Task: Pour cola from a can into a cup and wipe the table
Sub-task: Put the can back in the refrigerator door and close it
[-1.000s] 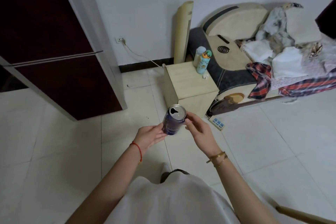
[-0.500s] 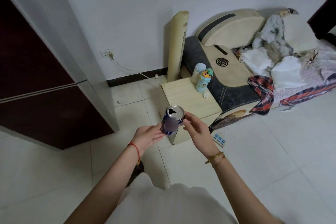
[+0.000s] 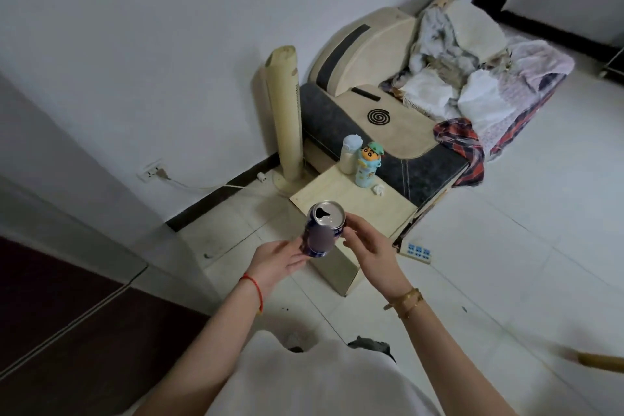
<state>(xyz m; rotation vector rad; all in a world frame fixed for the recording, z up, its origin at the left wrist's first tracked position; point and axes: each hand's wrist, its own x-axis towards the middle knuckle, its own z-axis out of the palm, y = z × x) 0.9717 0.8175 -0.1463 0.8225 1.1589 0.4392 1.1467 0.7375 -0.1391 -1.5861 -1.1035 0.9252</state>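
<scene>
A dark blue cola can (image 3: 322, 230) with its top open is held upright in the air between both hands. My left hand (image 3: 278, 260) cups its lower side and my right hand (image 3: 366, 245) pinches its upper rim. Beyond it stands a small pale wooden table (image 3: 354, 204). On the table's far edge are a white bottle (image 3: 349, 159) and a light blue cartoon cup (image 3: 367, 167), with a small crumpled tissue (image 3: 380, 189) beside them.
A tall cream tower fan (image 3: 283, 115) stands against the wall left of the table. A sofa (image 3: 388, 118) piled with clothes lies behind it. A power strip (image 3: 418, 251) sits on the tiled floor at the right, and a dark door (image 3: 50, 314) is at the left.
The view has swung and tilted as I step closer to the table. Both hands keep the same hold on the can.
</scene>
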